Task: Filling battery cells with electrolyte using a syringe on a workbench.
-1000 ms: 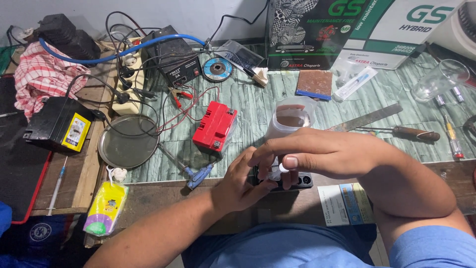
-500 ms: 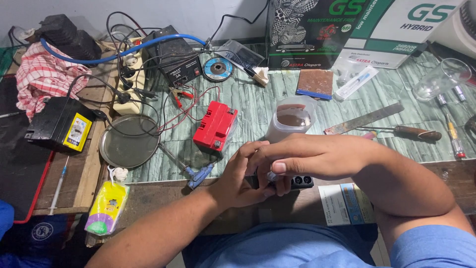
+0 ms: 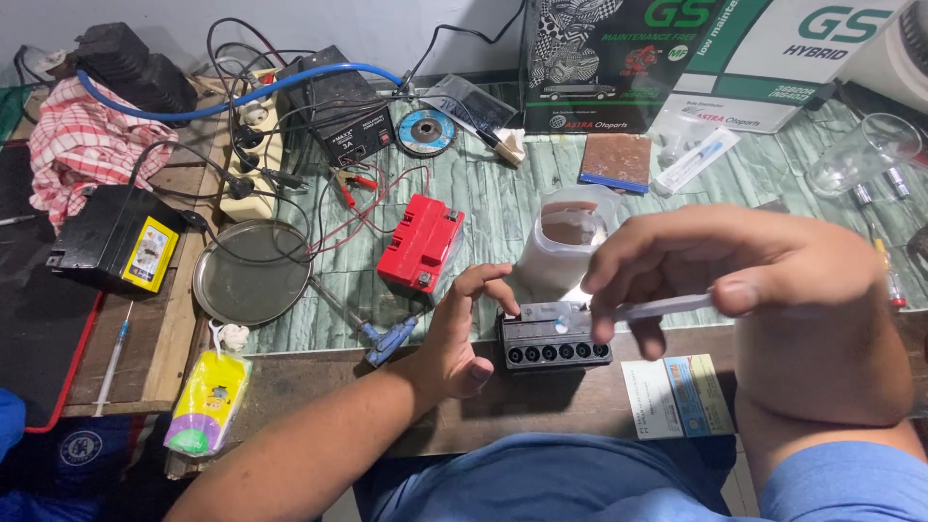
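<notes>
A small black battery point(image 3: 553, 340) with a row of round holes on its front face lies at the near edge of the bench. My left hand point(image 3: 454, 333) rests against its left side, fingers curled over the top corner. My right hand point(image 3: 735, 280) hovers above and to the right, pinching a clear plastic syringe point(image 3: 638, 309) whose tip points at the battery's top. A cloudy plastic jar point(image 3: 565, 237) stands just behind the battery.
A red battery point(image 3: 420, 242), a round metal plate point(image 3: 253, 271), a black battery with a yellow label point(image 3: 116, 240), a black charger with clip leads point(image 3: 343, 126), a glass point(image 3: 865, 153) and cardboard boxes point(image 3: 619, 63) crowd the bench. A card point(image 3: 677, 396) lies near the front edge.
My right hand has lifted off the black battery and moved right, now holding the syringe over it. The battery's top and front have come into sight. My left hand stays at its left side.
</notes>
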